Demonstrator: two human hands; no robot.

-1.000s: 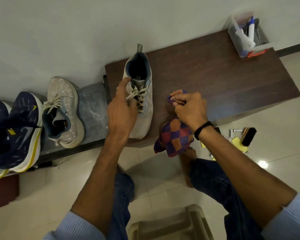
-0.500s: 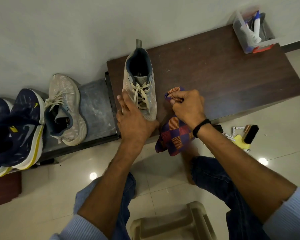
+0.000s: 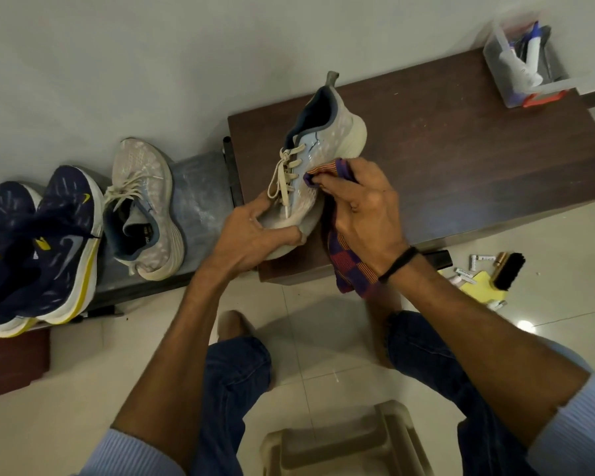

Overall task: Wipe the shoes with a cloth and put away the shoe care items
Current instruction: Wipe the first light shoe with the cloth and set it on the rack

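Note:
A pale grey running shoe (image 3: 327,146) lies tilted onto its side over the dark wooden bench (image 3: 461,149), sole facing right. My left hand (image 3: 251,235) grips its toe end. My right hand (image 3: 361,207) holds a purple-and-orange checked cloth (image 3: 344,262) and presses a bunched corner against the shoe's side by the laces; the rest of the cloth hangs below my wrist. The matching grey shoe (image 3: 145,207) rests on the low grey shelf (image 3: 200,187) to the left.
Two navy shoes with yellow trim (image 3: 42,249) stand at far left. A clear box of tubes (image 3: 526,67) sits on the bench's far right corner. A brush (image 3: 507,269), yellow sponge (image 3: 481,290) and small tubes lie on the tiled floor. A beige stool (image 3: 344,441) is between my knees.
My left hand slid to the toe and tipped the shoe onto its side. My right hand brought the cloth from beside the shoe onto its side panel.

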